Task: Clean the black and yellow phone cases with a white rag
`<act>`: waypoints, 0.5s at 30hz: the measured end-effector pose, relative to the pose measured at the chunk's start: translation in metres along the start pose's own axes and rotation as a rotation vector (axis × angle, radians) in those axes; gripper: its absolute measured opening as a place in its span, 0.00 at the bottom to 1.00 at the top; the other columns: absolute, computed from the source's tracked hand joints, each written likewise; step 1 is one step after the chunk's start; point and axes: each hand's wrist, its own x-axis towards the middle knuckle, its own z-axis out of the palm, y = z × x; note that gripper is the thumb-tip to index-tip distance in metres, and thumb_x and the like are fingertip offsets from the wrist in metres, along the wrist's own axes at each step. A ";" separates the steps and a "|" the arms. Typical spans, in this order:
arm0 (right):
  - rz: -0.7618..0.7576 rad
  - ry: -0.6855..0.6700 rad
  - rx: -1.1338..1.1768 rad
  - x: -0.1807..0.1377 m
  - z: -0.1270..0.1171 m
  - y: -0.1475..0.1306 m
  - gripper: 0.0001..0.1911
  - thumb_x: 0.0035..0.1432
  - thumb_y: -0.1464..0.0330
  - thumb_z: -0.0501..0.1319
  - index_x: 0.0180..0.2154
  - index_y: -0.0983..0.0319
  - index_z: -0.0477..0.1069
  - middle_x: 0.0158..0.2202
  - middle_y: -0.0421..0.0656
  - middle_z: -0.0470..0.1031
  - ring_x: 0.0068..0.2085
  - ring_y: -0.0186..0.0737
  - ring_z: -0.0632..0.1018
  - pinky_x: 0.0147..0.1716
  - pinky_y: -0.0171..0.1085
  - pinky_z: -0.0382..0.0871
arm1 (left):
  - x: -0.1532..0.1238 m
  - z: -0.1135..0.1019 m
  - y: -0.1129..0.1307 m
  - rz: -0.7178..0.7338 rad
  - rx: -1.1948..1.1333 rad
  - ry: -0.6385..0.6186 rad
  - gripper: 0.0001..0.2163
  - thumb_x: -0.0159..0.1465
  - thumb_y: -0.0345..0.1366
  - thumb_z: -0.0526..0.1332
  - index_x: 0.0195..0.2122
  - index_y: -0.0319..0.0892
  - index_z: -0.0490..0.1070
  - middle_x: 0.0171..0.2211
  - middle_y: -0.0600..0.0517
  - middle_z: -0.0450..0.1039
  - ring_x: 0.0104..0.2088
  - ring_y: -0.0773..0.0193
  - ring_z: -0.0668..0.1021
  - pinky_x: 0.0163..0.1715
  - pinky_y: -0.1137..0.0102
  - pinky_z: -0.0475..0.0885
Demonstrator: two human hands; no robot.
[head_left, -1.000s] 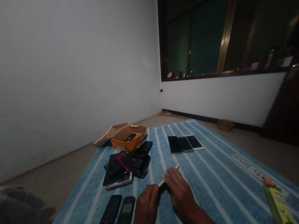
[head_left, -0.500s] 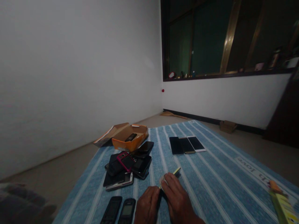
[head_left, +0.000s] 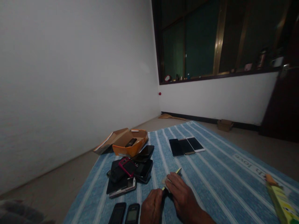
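Observation:
My left hand (head_left: pixel 151 205) is closed around the near end of a phone (head_left: pixel 178 170), a thin slab with a pale yellow edge. It is tilted, and most of it is hidden by my fingers. My right hand (head_left: pixel 183 194) lies over the phone's middle, fingers bent and pressing a whitish wipe (head_left: pixel 163 181) against it. Left of my hands, a dark keypad phone (head_left: pixel 133 214) and another dark phone (head_left: pixel 118 213) lie side by side. Farther off sits a pile of phones, with a pink-framed phone (head_left: pixel 127 167) on top.
Behind the pile stands an open orange box (head_left: pixel 128 151) holding a dark phone (head_left: pixel 131 142). Three phones (head_left: pixel 186 146) form a row beyond my hands. A yellow-green packet (head_left: pixel 281 203) lies at the right on the striped blue cloth (head_left: pixel 215 186). A broom (head_left: pixel 171 117) rests on the floor.
The view has shifted a little, so both hands appear slightly farther right. My left hand still grips the phone, and my right hand with the wipe stays over it.

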 end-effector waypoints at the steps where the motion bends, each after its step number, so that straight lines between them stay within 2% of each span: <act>1: 0.010 0.005 -0.018 -0.001 0.000 0.005 0.20 0.61 0.79 0.49 0.52 0.65 0.70 0.49 0.52 0.77 0.55 0.49 0.75 0.51 0.48 0.74 | 0.000 0.000 0.000 0.001 0.007 0.000 0.17 0.71 0.36 0.44 0.32 0.46 0.71 0.28 0.52 0.76 0.29 0.65 0.79 0.32 0.75 0.75; 8: 0.090 0.059 -0.078 -0.007 -0.004 0.032 0.25 0.57 0.82 0.47 0.52 0.63 0.71 0.49 0.52 0.77 0.55 0.48 0.74 0.50 0.50 0.75 | -0.002 0.000 -0.002 -0.020 0.014 -0.018 0.20 0.72 0.40 0.43 0.34 0.45 0.73 0.28 0.50 0.76 0.30 0.64 0.79 0.33 0.72 0.76; 11: 0.077 0.062 -0.064 -0.007 0.000 0.024 0.24 0.59 0.81 0.48 0.53 0.63 0.70 0.50 0.51 0.77 0.56 0.48 0.74 0.51 0.50 0.74 | -0.002 0.000 -0.003 -0.041 0.009 -0.021 0.19 0.72 0.39 0.44 0.32 0.45 0.73 0.26 0.51 0.75 0.28 0.64 0.79 0.31 0.73 0.76; 15: 0.012 0.039 0.029 -0.006 0.011 -0.003 0.22 0.61 0.78 0.49 0.54 0.65 0.68 0.50 0.53 0.76 0.57 0.49 0.72 0.53 0.48 0.72 | -0.003 0.001 -0.007 0.001 0.000 -0.010 0.19 0.72 0.39 0.43 0.34 0.46 0.73 0.29 0.50 0.78 0.32 0.64 0.80 0.35 0.73 0.77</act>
